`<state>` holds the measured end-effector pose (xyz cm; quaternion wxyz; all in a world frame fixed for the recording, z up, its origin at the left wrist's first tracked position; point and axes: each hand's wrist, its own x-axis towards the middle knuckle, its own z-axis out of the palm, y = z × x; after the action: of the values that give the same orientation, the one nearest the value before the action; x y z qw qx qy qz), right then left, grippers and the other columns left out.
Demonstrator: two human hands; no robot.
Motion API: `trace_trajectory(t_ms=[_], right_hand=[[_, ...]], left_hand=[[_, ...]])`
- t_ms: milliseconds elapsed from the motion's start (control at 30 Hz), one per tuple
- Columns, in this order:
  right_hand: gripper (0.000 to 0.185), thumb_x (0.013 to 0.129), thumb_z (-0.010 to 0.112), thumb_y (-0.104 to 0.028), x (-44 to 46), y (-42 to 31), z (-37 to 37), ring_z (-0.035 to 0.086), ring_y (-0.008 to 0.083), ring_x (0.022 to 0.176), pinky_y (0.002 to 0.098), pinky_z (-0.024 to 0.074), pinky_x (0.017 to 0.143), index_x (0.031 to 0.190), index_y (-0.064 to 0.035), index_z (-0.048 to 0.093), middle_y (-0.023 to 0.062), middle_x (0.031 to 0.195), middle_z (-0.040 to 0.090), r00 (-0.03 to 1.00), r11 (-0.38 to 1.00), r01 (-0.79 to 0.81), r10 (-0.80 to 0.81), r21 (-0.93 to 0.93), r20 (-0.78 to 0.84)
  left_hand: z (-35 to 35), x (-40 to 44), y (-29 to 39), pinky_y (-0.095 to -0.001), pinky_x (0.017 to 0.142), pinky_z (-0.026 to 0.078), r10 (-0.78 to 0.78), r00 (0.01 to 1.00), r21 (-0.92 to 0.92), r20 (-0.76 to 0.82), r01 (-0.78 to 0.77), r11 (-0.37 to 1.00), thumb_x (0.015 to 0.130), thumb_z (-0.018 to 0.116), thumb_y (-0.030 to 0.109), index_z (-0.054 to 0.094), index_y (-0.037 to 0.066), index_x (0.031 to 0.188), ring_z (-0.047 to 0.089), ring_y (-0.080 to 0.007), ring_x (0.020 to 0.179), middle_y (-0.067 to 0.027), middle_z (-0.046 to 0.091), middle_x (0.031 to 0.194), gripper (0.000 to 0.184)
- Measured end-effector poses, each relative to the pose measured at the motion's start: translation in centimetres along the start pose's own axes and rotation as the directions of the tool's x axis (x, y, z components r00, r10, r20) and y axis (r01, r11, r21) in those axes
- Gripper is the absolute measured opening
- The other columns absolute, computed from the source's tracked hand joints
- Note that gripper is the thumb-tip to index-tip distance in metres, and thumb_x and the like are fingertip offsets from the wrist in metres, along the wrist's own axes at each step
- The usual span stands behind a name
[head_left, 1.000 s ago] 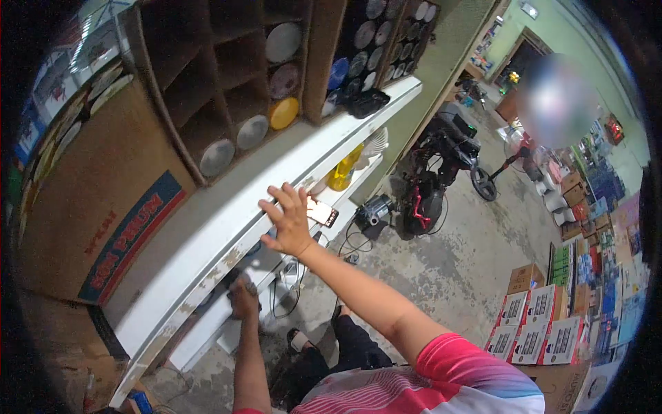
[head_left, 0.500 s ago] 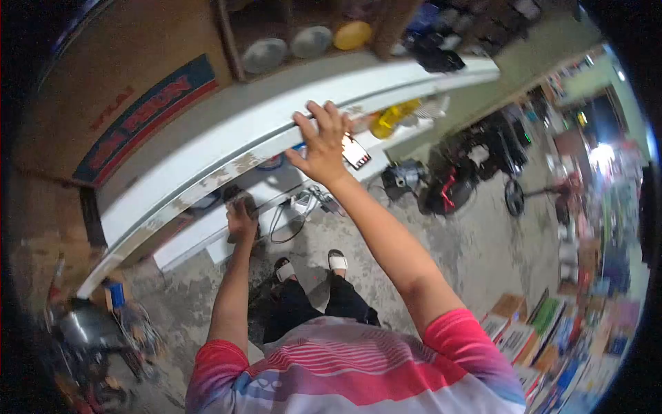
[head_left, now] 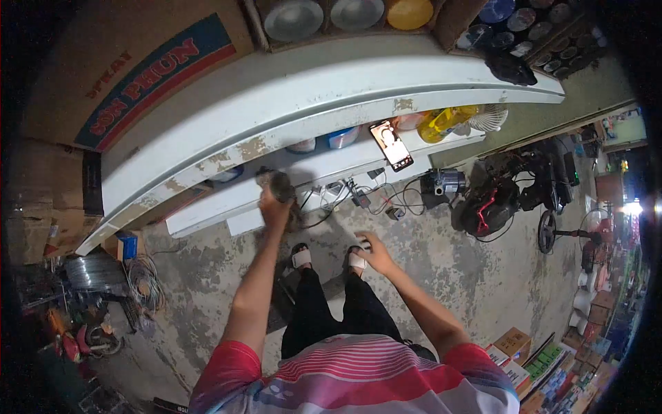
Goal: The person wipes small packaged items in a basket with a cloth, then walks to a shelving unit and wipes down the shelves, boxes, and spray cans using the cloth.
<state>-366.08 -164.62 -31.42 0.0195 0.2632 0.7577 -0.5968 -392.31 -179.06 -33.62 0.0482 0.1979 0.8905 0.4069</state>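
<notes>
My left hand (head_left: pixel 276 210) reaches to the lower white shelf (head_left: pixel 200 212), its fingers closed round a dark, roundish object (head_left: pixel 281 185). Blur hides what kind of thing that is. In front of my right shoe, my right hand (head_left: pixel 374 254) hangs in the air with fingers apart and nothing in it. A phone with a lit screen (head_left: pixel 392 146) leans on the lower shelf under the upper white shelf (head_left: pixel 310 83). To its right lies a yellow bottle (head_left: pixel 447 124); blue-and-white containers (head_left: pixel 343 138) are on its left.
Cartons of cans (head_left: pixel 356 12) and a large printed cardboard box (head_left: pixel 148 76) stand on the upper shelf. Cables (head_left: pixel 345 196) and a small motor (head_left: pixel 448 182) lie near the lower shelf. Motorbike-like parts (head_left: pixel 493 203) are at right, boxes (head_left: pixel 514 343) at lower right, coiled wire (head_left: pixel 145 281) at left.
My right hand has come off the upper shelf's edge and down toward me. My left hand keeps the dark object near the lower shelf. The view has shifted.
</notes>
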Motion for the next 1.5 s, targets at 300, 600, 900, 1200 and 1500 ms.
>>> trace_trajectory(t_ms=[300, 600, 900, 1200, 1500], right_hand=[[0.074, 0.070, 0.066, -0.023, 6.8, -1.3, 2.3, 0.043, 0.0252, 0.107, 0.0338, 0.0368, 0.087, 0.130, -0.0071, 0.025, 0.0135, 0.121, 0.042, 0.905, 0.549, -0.421, 0.304, 0.722, 0.297], [0.066, 0.060, 0.068, -0.020, 14.2, -8.1, -0.7, 0.053, 0.0342, 0.090, 0.0402, 0.0424, 0.079, 0.118, -0.0057, 0.040, 0.0180, 0.096, 0.054, 0.793, 0.983, -0.053, -0.064, -0.173, -0.605], [0.068, 0.061, 0.064, -0.041, 12.5, -5.6, 6.9, 0.053, 0.0351, 0.091, 0.0423, 0.0427, 0.080, 0.117, -0.0106, 0.042, 0.0186, 0.103, 0.052, 0.998, 0.876, 0.046, -0.023, -0.479, 0.052], [0.061, 0.055, 0.075, -0.028, -0.7, -21.1, -7.6, 0.051, 0.0266, 0.094, 0.0343, 0.0401, 0.081, 0.105, -0.0049, 0.050, 0.0117, 0.099, 0.052, 0.671, 0.780, 0.475, -0.620, -0.407, -0.406], [0.057, 0.055, 0.067, -0.028, -0.7, -38.3, -17.3, 0.049, 0.0346, 0.097, 0.0381, 0.0416, 0.081, 0.109, -0.0181, 0.052, 0.0168, 0.108, 0.047, 0.633, 0.455, 0.328, -0.756, -0.828, -0.165]], left_hand=[[4.7, -9.5, 6.9, -0.0345, 0.092, 0.032, -0.147, 0.926, -0.675, 0.347, 0.355, 0.647, 0.061, 0.068, 0.026, 0.028, 0.010, 0.128, 0.040, -0.0261, 0.112, -0.0116, 0.043, 0.120, 0.080], [-9.8, -4.0, 14.4, -0.0457, 0.096, 0.024, 0.408, 0.898, -0.067, -0.163, -0.422, 0.904, 0.079, 0.055, 0.033, 0.039, 0.005, 0.120, 0.033, -0.0361, 0.116, -0.0160, 0.041, 0.122, 0.052], [-21.7, -0.8, 16.1, -0.0520, 0.099, 0.017, 0.604, 0.705, 0.322, -0.372, -0.512, 0.796, 0.081, 0.049, 0.016, 0.049, 0.007, 0.107, 0.039, -0.0319, 0.114, -0.0118, 0.051, 0.113, 0.028], [-21.0, 3.3, 13.0, -0.0483, 0.098, 0.012, 0.680, 0.617, 0.340, -0.397, -0.589, 0.733, 0.074, 0.054, 0.021, 0.052, 0.013, 0.111, 0.036, -0.0273, 0.115, -0.0079, 0.045, 0.120, 0.038], [-21.1, 3.7, 13.4, -0.0488, 0.093, 0.021, 0.714, 0.614, 0.484, -0.336, -0.537, 0.691, 0.074, 0.055, 0.030, 0.047, 0.020, 0.118, 0.033, -0.0267, 0.114, -0.0079, 0.038, 0.120, 0.046]])
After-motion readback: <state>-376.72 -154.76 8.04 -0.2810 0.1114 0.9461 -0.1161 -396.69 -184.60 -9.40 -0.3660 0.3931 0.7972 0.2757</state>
